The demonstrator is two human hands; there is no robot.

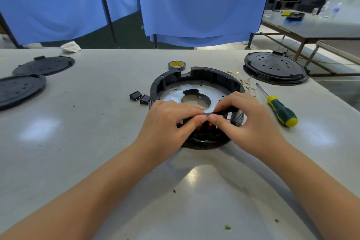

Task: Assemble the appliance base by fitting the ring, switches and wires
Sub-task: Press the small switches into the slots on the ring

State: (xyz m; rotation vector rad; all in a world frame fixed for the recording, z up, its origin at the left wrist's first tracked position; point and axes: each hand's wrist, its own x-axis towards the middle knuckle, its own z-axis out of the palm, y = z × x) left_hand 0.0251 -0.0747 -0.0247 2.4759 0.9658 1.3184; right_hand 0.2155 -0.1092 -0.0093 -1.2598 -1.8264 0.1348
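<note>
Both hands (171,121) (247,121) pinching black base (196,82) rim, no legible writing

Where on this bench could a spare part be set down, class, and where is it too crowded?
Bare patches: the table between the two loose switches and the black discs at left, and the near strip below the forearms. Crowded: right of the base, where wires, screwdriver and another disc lie, and behind it, by the tape roll.

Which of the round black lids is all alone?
The round black lid on the right, beyond the screwdriver. The other two lids sit together on the left.
</note>
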